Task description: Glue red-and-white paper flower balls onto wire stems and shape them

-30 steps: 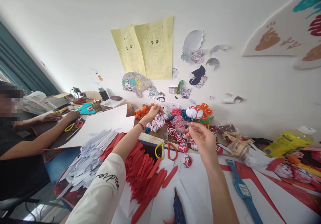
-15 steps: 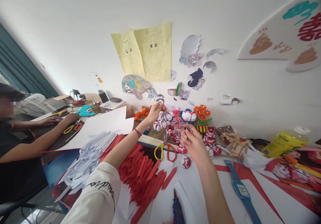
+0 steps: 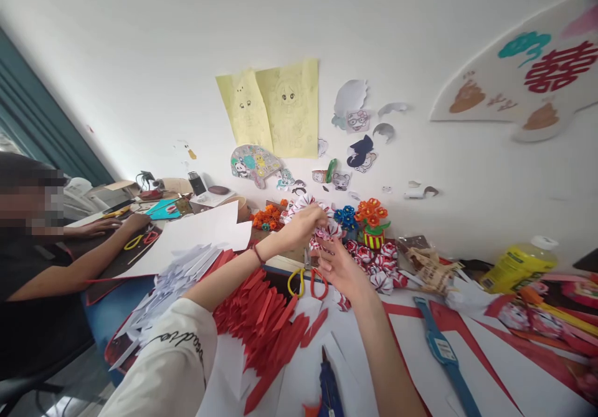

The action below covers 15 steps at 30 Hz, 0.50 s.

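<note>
My left hand (image 3: 306, 225) is closed around the stems of several white paper flowers (image 3: 303, 202) with red stripes. Just right of it and lower, my right hand (image 3: 340, 266) pinches a thin stem; its flower is among the white blooms between my hands, so where one bunch ends is hard to see. Below the hands lie scissors (image 3: 319, 285) with one yellow and one red handle. A pile of folded red paper pieces (image 3: 256, 311) is under my left forearm, with folded white pieces (image 3: 170, 289) further left.
A blue glue gun (image 3: 329, 386) lies on white paper at the front. Right of my arm are a blue watch (image 3: 440, 347) and a yellow bottle (image 3: 518, 264). Orange flowers in a striped pot (image 3: 374, 239) stand by the wall. At left, a co-worker's arm (image 3: 96, 258) rests on the table.
My right hand has moved left with its white flower, up to the bunch in my left hand. My left hand has turned and shifted slightly right and down. The view has shifted a little.
</note>
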Available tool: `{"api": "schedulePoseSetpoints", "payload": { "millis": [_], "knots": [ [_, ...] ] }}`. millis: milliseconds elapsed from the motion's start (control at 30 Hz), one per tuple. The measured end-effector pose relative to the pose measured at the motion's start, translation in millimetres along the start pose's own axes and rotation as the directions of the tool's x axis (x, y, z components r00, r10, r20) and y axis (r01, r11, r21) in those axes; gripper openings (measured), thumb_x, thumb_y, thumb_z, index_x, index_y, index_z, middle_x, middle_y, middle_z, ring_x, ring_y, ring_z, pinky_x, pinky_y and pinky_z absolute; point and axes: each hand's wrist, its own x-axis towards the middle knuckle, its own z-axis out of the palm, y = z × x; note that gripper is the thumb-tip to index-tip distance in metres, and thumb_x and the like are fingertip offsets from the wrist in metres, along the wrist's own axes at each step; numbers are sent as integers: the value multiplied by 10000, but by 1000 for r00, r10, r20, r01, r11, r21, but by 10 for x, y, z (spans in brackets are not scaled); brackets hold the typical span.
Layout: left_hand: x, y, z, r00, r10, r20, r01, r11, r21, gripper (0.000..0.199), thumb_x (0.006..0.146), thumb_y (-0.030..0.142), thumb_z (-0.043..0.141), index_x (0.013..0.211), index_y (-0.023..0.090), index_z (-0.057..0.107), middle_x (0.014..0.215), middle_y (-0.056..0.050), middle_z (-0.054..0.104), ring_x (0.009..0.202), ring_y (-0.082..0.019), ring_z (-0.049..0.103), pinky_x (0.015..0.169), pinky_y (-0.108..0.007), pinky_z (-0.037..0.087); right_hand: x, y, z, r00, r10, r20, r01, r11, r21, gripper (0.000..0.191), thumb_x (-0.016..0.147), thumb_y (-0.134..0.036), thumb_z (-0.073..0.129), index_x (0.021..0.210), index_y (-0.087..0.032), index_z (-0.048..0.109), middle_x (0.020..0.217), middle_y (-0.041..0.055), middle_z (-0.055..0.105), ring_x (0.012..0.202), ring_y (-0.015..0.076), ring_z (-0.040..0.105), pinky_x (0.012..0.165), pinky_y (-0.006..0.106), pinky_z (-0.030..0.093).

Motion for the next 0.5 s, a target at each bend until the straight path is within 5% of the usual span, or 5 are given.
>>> {"api": "schedulePoseSetpoints", "payload": {
  "millis": [233, 500],
  "knots": [
    [-222, 137, 107, 888, 308, 343, -407, 873, 270, 235, 1039, 170, 374, 875, 163, 542, 873, -112, 643, 874, -224, 589, 845, -398, 474, 25, 70, -19, 998, -24, 51, 24, 1000, 6, 431, 704, -563, 814, 676, -231, 541, 569, -63, 522, 461, 87, 382, 449, 220, 383],
    [-177, 427, 89, 619, 513, 595, -741, 632, 226, 248, 984, 135, 478, 769, 204, 579, 807, -65, 641, 805, -195, 602, 835, -330, 481, 71, 166, -83, 995, -54, 88, 63, 991, -114, 491, 580, -596, 860, 607, -230, 534, 508, -61, 435, 482, 108, 443, 409, 213, 424]
  ]
}}
